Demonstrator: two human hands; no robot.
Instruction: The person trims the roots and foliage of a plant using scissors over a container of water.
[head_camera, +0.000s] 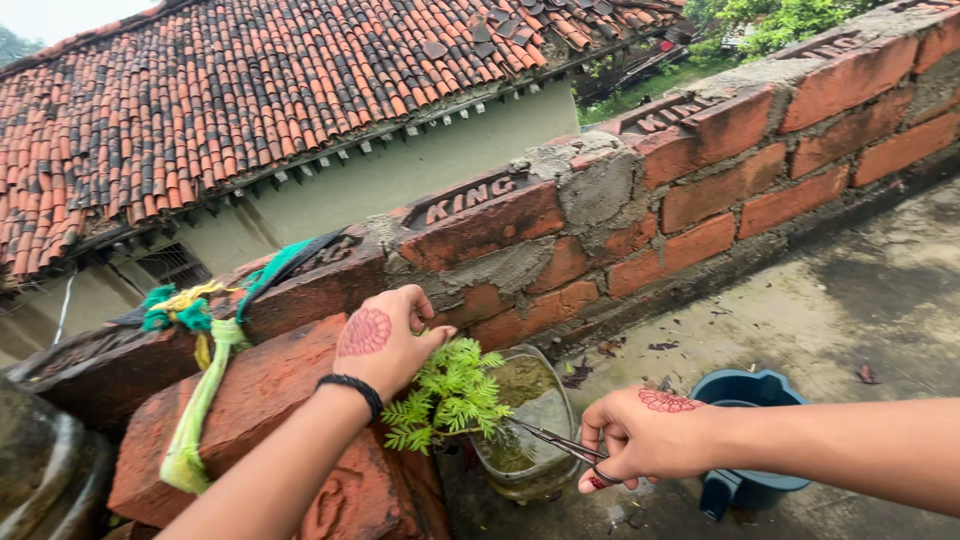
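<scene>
while the left hand (385, 340) pinches the top of a small feathery green plant (450, 398) between its fingers, the right hand (640, 440) grips a pair of scissors (555, 440), fingers curled shut through the handles, blades pointing at the stem. the plant stands in a clear container (530, 425) beside a red brick wall (620, 215). a blue pot (745, 400) sits just behind the right wrist.

The wet concrete roof floor (850, 300) carries a clear plastic container (530, 440) near the brick wall (700, 180) and a blue pot (745, 400) to its right.
</scene>
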